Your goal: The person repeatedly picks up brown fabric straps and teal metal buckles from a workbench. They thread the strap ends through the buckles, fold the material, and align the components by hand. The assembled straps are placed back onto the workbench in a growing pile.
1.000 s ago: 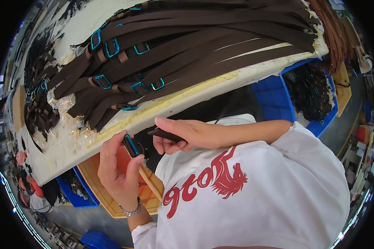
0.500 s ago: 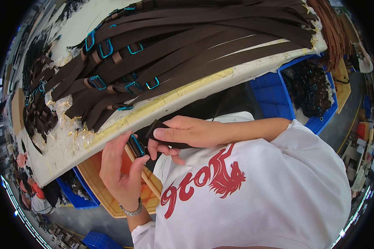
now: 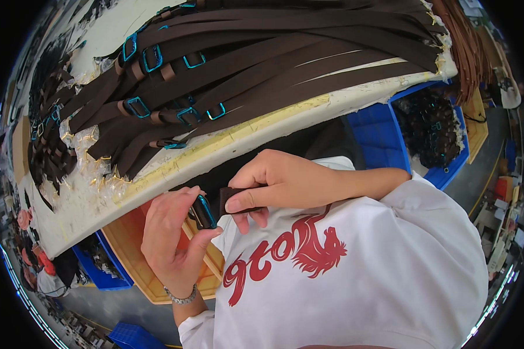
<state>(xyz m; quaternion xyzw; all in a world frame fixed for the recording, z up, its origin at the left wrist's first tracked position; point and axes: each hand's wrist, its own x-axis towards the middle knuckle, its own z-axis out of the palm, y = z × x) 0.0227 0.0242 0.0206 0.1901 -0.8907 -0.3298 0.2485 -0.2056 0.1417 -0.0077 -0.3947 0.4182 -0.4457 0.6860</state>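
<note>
— While held mid-frame, what is listed?
— Dark brown webbing strap (image 3: 234, 199), likely limp and light; right hand (image 3: 279, 180) pinches its end; left hand (image 3: 172, 232) clamps teal rectangular metal buckle (image 3: 204, 212), the firmer hold.

White red-printed shirt (image 3: 355, 273), silver bracelet (image 3: 180, 298)

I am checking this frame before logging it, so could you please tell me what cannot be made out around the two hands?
Head view only:
- The dark strap end: mostly covered by the right hand.
- The blue buckle: partly hidden in the left hand; whether the strap passes through it cannot be told.
- Contents of the blue bin: small and bent at the rim.
</note>
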